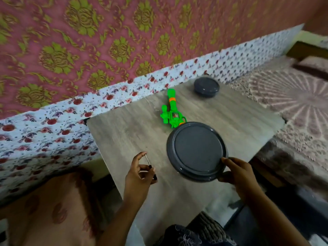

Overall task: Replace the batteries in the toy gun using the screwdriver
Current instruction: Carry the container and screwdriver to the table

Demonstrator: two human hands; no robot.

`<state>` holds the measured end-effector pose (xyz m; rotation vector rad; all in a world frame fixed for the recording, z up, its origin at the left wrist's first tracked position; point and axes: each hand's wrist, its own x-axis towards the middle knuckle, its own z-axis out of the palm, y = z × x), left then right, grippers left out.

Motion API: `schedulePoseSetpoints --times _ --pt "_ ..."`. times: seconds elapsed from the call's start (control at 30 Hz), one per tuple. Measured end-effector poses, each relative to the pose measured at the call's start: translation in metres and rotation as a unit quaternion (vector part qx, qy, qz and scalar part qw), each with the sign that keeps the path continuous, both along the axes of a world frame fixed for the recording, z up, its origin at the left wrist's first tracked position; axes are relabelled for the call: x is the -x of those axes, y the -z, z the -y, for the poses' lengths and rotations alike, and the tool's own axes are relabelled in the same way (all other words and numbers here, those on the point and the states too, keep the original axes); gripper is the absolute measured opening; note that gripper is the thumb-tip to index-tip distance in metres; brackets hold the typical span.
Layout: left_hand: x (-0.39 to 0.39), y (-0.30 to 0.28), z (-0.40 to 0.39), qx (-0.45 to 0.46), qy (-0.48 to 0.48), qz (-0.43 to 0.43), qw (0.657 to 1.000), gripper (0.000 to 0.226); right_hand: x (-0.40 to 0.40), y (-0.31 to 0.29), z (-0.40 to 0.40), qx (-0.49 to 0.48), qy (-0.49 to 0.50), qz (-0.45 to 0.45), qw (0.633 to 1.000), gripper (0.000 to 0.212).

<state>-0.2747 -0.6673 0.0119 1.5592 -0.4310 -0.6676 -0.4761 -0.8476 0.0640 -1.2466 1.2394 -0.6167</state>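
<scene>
A green toy gun [171, 109] with an orange band lies on the wooden table [127, 135], its barrel pointing toward the far edge. Its near end is hidden behind a large grey lid [196, 150]. My right hand [236, 173] grips that lid at its near right rim and holds it raised and tilted. My left hand [140, 170] pinches a small screwdriver [148, 162], its thin metal shaft pointing up and its dark handle in my fingers. No batteries are visible.
A small grey round container [206, 87] stands at the table's far right corner. A floral cloth [53, 128] hangs left of and behind the table, under a pink patterned wall. A pink patterned bedspread [292, 107] lies to the right.
</scene>
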Motion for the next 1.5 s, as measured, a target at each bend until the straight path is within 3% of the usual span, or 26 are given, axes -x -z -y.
schedulePoseSetpoints --times 0.33,0.5,0.77,0.93,1.33,1.43,1.5 --pt "0.014 0.003 0.161 0.029 -0.124 -0.066 0.990 0.045 -0.033 0.003 0.176 0.004 -0.164 -0.001 0.987 0.011" --pt "0.051 0.004 0.247 -0.003 -0.157 -0.083 0.984 0.046 -0.007 0.008 0.272 -0.013 -0.161 -0.015 0.987 0.010" --pt "0.097 -0.003 0.340 -0.057 -0.129 -0.027 0.990 0.052 0.050 0.024 0.381 -0.062 -0.131 -0.023 0.989 0.008" --pt "0.110 -0.002 0.366 -0.089 -0.106 -0.015 0.990 0.052 0.065 0.050 0.422 -0.086 -0.093 -0.023 0.992 0.005" --pt "0.108 0.003 0.379 -0.137 -0.090 0.004 0.986 0.052 0.062 0.085 0.461 -0.105 -0.034 0.033 0.993 0.023" --pt "0.112 0.001 0.386 -0.115 -0.084 0.003 0.990 0.052 0.065 0.092 0.453 -0.075 -0.012 -0.021 0.997 0.043" --pt "0.115 0.000 0.386 -0.098 -0.087 0.005 0.991 0.052 0.068 0.088 0.442 -0.001 0.021 -0.067 0.998 0.042"
